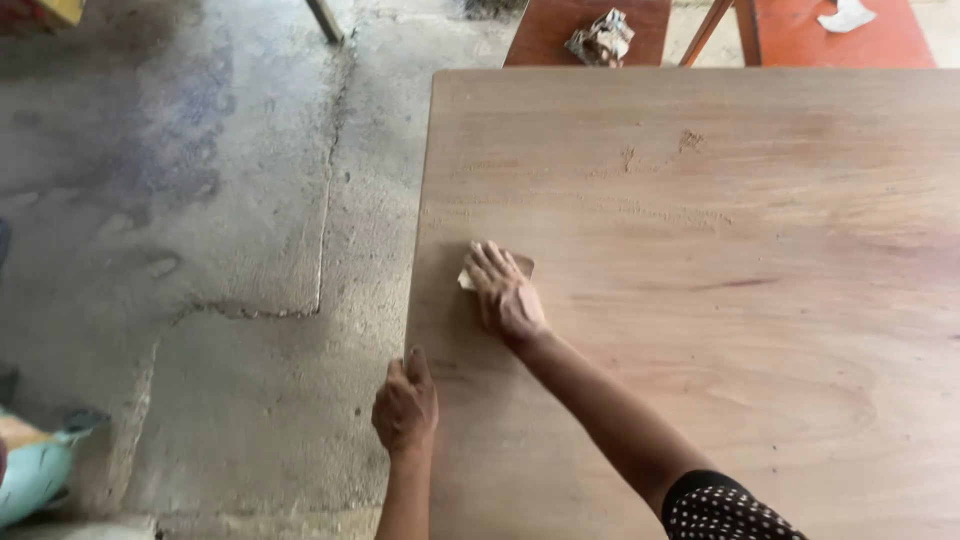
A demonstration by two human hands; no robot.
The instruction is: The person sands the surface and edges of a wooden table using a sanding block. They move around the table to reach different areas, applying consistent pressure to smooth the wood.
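Wooden panel (720,300) filling the right and centre; concrete floor (200,250) to its left. Right hand (507,297) flat on the panel near its left edge, over a folded sheet of sandpaper (466,279). Left hand (405,405) nearer, at the panel's left edge. Beyond the far edge, two stools: left stool (545,35) bearing crumpled paper (601,38), right stool (880,42) bearing a scrap (846,16).

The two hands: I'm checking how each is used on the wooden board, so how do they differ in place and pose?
The right hand lies flat on top of the wooden board, pressing a small piece of sandpaper; the left hand holds nothing and grips the board's left edge. The right arm reaches far forward, while the left stays close to the body. Both hands are bare and touch the same board.
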